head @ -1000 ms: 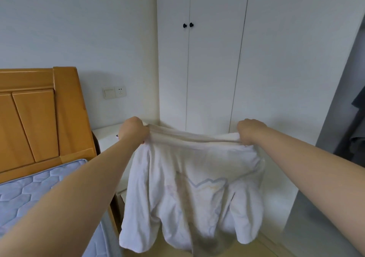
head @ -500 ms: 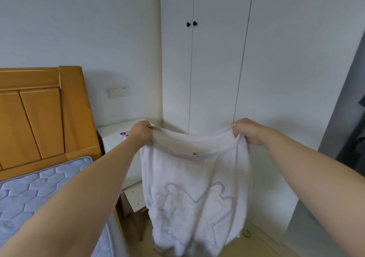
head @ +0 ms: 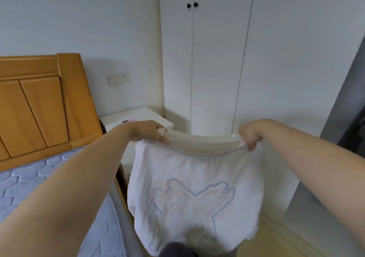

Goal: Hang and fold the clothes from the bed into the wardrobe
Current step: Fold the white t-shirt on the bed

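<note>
A white garment (head: 193, 189) with a pale blue outlined print hangs in front of me, stretched by its top edge. My left hand (head: 148, 131) pinches the left end of that edge and my right hand (head: 250, 134) grips the right end. The cloth drapes down over my legs. Behind it stands the white wardrobe (head: 217, 59), its doors with black knobs closed. The bed (head: 39, 187) with a blue quilted mattress lies at the left.
An orange wooden headboard (head: 39, 102) rises at the left. A white bedside table (head: 136, 116) sits between the bed and the wardrobe, with a small pink item on it. A dark opening (head: 353, 118) shows at the right edge. Wooden floor runs below.
The garment has swung out and spread wider, its print now facing me. Both hands have dropped lower and the view has tilted down a little.
</note>
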Tool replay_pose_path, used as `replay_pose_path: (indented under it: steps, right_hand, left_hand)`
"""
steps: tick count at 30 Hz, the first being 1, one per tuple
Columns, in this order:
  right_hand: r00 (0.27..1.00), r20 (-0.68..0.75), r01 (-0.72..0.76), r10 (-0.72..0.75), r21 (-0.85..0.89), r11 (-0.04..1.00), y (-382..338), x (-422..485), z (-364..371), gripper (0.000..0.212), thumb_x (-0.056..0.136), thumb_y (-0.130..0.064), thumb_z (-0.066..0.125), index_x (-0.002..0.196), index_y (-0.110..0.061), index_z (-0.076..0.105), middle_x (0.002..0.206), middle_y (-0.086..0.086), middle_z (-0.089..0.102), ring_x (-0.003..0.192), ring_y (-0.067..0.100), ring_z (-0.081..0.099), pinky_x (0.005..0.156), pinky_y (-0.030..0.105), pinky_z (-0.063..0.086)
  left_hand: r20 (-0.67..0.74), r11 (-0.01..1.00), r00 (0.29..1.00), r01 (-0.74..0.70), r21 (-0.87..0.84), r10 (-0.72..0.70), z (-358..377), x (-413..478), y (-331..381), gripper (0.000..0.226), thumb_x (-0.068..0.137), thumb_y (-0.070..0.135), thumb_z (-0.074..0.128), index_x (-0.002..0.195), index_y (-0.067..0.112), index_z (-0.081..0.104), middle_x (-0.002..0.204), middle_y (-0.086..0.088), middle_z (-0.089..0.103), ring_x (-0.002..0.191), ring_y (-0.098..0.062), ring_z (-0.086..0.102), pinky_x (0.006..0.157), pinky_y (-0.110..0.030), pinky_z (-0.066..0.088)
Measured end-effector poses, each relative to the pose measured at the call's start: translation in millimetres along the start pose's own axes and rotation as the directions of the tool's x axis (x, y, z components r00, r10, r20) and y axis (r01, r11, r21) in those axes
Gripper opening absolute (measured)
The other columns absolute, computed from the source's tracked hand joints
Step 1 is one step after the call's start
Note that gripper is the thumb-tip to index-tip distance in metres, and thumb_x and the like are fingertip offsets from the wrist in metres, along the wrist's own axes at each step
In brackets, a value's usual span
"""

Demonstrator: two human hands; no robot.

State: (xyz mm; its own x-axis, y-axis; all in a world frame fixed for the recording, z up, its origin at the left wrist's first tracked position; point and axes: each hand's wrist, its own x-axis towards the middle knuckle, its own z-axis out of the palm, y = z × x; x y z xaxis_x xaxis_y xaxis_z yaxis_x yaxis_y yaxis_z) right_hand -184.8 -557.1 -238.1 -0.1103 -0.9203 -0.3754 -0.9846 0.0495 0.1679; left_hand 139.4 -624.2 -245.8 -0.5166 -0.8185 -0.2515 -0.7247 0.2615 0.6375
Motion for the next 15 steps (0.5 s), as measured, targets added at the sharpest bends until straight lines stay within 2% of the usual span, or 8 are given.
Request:
replay_pose_path:
  steps: [1,3,4,6,8,9,12,15]
  right_hand:
    - [0.991,-0.125,-0.043,0.039,-0.027,0.999,-1,2,2,0.033,0.086,-0.017,0.066,0.113,0.003,0.063,0.108,0.016,0.063,0.089,0.022,0.059,0.056,0.021,0.043]
    - [0.950,-0.276,-0.098,0.146,0.179,0.979,4,9,7,0.035,0.090,-0.019,0.060,0.115,0.006,0.061,0.120,0.019,0.062,0.105,0.029,0.060,0.072,0.025,0.043]
    - [0.918,-0.322,-0.109,0.232,0.358,0.927,6,12,8,0.035,0.091,-0.019,0.058,0.114,0.007,0.061,0.121,0.022,0.060,0.109,0.032,0.059,0.075,0.027,0.042]
    - [0.856,-0.361,-0.067,0.371,0.633,0.771,5,13,7,0.036,0.093,-0.022,0.056,0.113,0.008,0.060,0.122,0.025,0.059,0.112,0.036,0.057,0.079,0.029,0.042]
    - [0.803,-0.394,-0.004,0.447,0.746,0.666,-5,13,2,0.037,0.095,-0.023,0.052,0.113,0.008,0.060,0.121,0.027,0.059,0.112,0.038,0.057,0.084,0.033,0.044]
    - [0.772,-0.420,0.025,0.477,0.770,0.637,-12,11,-1,0.036,0.096,-0.022,0.050,0.114,0.007,0.060,0.121,0.026,0.060,0.112,0.039,0.057,0.086,0.034,0.045]
    - [0.671,-0.543,0.121,0.505,0.752,0.648,-38,-2,-17,0.032,0.098,-0.021,0.044,0.113,0.002,0.060,0.117,0.024,0.061,0.109,0.039,0.057,0.083,0.036,0.045]
    - [0.549,-0.675,0.226,0.494,0.688,0.690,-66,-25,-43,0.029,0.100,-0.022,0.040,0.107,0.001,0.057,0.111,0.024,0.061,0.104,0.040,0.057,0.074,0.035,0.040]
  left_hand:
    - [0.033,0.997,0.999,0.008,0.074,-0.011,1,0,0,0.028,0.078,0.026,0.077,0.104,0.018,0.069,0.097,0.005,0.070,0.087,-0.010,0.064,0.073,-0.016,0.046]
    - [-0.001,0.954,0.998,0.064,0.292,-0.067,0,2,-1,0.019,0.073,0.022,0.081,0.088,0.024,0.068,0.087,0.011,0.066,0.082,-0.008,0.058,0.072,-0.020,0.041]
    - [-0.091,0.913,0.992,0.119,0.389,-0.090,-2,4,-2,0.016,0.073,0.024,0.080,0.076,0.024,0.065,0.080,0.010,0.062,0.077,-0.011,0.056,0.069,-0.022,0.039]
    - [-0.310,0.863,0.944,0.246,0.442,-0.111,-7,6,-4,0.028,0.079,0.030,0.073,0.063,0.017,0.054,0.071,0.001,0.055,0.074,-0.019,0.051,0.061,-0.025,0.037]
    - [-0.503,0.881,0.857,0.321,0.347,-0.114,-8,3,0,0.032,0.091,0.027,0.058,0.065,0.012,0.048,0.069,-0.003,0.047,0.076,-0.023,0.048,0.058,-0.027,0.036]
    - [-0.581,0.920,0.802,0.323,0.223,-0.140,-8,2,1,0.029,0.095,0.026,0.051,0.071,0.009,0.051,0.072,-0.005,0.049,0.078,-0.024,0.049,0.061,-0.029,0.037]
    - [-0.729,0.967,0.637,0.191,-0.167,-0.252,-7,-8,5,0.028,0.098,0.027,0.044,0.089,0.004,0.057,0.082,-0.010,0.056,0.081,-0.029,0.055,0.065,-0.032,0.039]
    - [-0.845,0.979,0.496,0.081,-0.185,-0.200,-18,-37,17,0.025,0.098,0.023,0.042,0.086,0.006,0.055,0.077,-0.007,0.054,0.076,-0.027,0.051,0.062,-0.031,0.035]
